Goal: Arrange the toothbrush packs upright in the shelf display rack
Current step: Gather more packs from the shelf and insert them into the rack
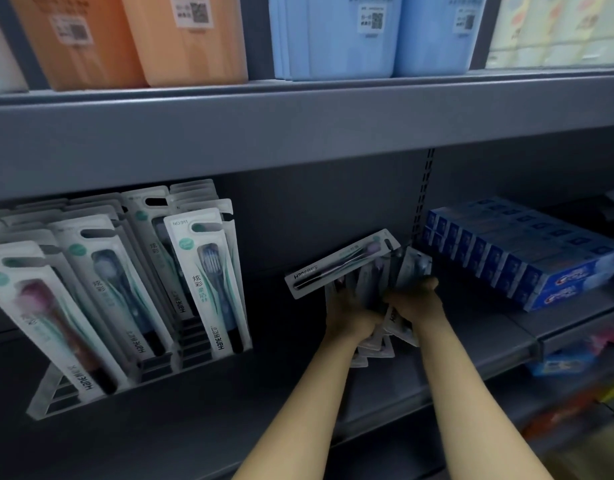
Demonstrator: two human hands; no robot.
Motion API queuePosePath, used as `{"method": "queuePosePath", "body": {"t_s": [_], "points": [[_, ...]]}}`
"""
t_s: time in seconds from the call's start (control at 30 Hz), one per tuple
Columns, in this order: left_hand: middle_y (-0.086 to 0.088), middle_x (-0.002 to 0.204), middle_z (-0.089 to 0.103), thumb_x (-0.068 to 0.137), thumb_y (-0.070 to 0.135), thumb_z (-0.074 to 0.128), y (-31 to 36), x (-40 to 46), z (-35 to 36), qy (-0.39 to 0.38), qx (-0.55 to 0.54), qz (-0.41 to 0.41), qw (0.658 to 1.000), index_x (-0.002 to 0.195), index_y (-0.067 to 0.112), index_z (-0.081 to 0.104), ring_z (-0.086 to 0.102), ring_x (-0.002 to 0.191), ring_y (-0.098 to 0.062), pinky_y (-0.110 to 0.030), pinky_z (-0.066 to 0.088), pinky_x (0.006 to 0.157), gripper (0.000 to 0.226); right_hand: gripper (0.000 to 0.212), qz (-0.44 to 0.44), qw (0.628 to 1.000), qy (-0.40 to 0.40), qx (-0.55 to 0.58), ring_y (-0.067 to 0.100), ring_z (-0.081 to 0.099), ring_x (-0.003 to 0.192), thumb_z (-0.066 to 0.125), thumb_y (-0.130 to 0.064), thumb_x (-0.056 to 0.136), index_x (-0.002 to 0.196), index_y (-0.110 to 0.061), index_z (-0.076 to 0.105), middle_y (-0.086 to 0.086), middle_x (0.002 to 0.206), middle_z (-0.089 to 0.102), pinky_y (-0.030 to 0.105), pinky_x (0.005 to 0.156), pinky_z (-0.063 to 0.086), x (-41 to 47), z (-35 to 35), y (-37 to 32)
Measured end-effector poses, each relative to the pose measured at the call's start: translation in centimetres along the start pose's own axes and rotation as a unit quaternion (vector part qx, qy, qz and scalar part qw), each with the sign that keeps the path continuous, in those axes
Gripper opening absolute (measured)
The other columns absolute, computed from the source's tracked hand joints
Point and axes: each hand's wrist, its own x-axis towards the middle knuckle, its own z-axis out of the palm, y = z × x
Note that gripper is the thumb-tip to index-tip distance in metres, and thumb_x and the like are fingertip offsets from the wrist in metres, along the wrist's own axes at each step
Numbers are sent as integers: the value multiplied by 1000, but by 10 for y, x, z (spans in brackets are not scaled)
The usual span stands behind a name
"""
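Plastic packs (pixel 367 282) sit fanned and skewed on the shelf (pixel 264 393), right of the rack (pixel 132 372) and pinched between the left hand (pixel 350 313) and right hand (pixel 418 301), so a loose grip could let the top one slide off.

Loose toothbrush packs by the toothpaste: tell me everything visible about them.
The loose packs are a fanned, untidy bunch of flat white-and-clear blister cards, each with a dark toothbrush inside. They sit on the grey shelf, between the rack and the blue toothpaste boxes. The top pack lies tilted, nearly sideways. The left hand and right hand both grip the bunch. None is upright; the count is unclear.
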Motion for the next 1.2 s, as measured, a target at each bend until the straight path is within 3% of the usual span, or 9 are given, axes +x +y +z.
{"method": "queuePosePath", "body": {"t_s": [0.07, 0.2, 0.3, 0.43, 0.53, 0.63, 0.9, 1.07, 1.2], "points": [[-9, 108, 60, 81, 6, 70, 2, -5, -1, -10, -6, 15, 1000, 122, 1, 54, 63, 101, -24, -25, 55, 75, 44, 68, -6, 1000, 16, 12, 39, 53, 110, 69, -18, 79, 128, -6, 23, 23, 124, 51, 45, 90, 47, -1, 0, 3], [-1, 72, 55, 83, 0, 62, 7, -14, -7, -52, -9, 14, 999, 105, 0, 63, 52, 58, -7, -11, 42, 37, 22, 68, -6, 997, 57, 58, 41, 51, 114, 68, -18, 80, 131, -9, 26, 23, 128, 50, 47, 93, 45, -5, -2, 11], [0, 67, 52, 85, 4, 59, 8, -17, -11, -63, 7, 14, 998, 91, 8, 60, 49, 54, -8, -11, 36, 32, 8, 69, 0, 994, 76, 77, 40, 52, 113, 69, -18, 79, 133, -11, 26, 22, 129, 50, 45, 92, 45, -8, -3, 18], [2, 62, 49, 83, 18, 59, 7, -20, -16, -84, 49, 6, 995, 73, 12, 55, 48, 53, -9, -15, 36, 42, 12, 71, 1, 983, 128, 133, 40, 53, 112, 69, -24, 80, 135, -16, 25, 22, 129, 51, 47, 94, 46, -11, -5, 24], [2, 69, 54, 85, 36, 60, 9, -21, -21, -93, 32, -12, 995, 83, 14, 61, 53, 62, -11, -18, 42, 54, 22, 74, -17, 968, 170, 183, 41, 52, 115, 68, -23, 81, 140, -17, 22, 23, 132, 48, 46, 96, 45, -14, -8, 23], [7, 72, 54, 86, 46, 60, 12, -23, -25, -88, 35, 9, 996, 84, 18, 58, 52, 65, -6, -19, 38, 52, 28, 77, -44, 950, 181, 249, 36, 52, 116, 68, -20, 82, 143, -15, 20, 19, 134, 48, 38, 93, 43, -17, -8, 21], [6, 95, 64, 88, 27, 65, 13, -35, -32, 11, -64, 156, 986, 108, 23, 54, 60, 77, 2, -9, 47, 59, 23, 65, -148, 918, 70, 361, 18, 61, 108, 66, -24, 84, 141, -22, 35, 3, 126, 59, 40, 95, 50, -40, 16, 14], [4, 109, 70, 87, 21, 68, 6, -48, -44, -60, -129, 183, 973, 119, 22, 60, 66, 100, -7, -25, 53, 89, 33, 58, -195, 908, 35, 369, 5, 56, 113, 46, -54, 92, 142, -26, 36, -7, 130, 56, 27, 93, 46, -68, 33, 14], [8, 119, 67, 81, 22, 74, -1, -64, -57, -122, -147, 178, 965, 129, 25, 52, 63, 109, -5, -28, 50, 95, 53, 43, -230, 903, 36, 362, 0, 57, 107, 24, -42, 102, 131, -23, 48, -8, 120, 60, 14, 83, 42, -88, 37, 13]]}}
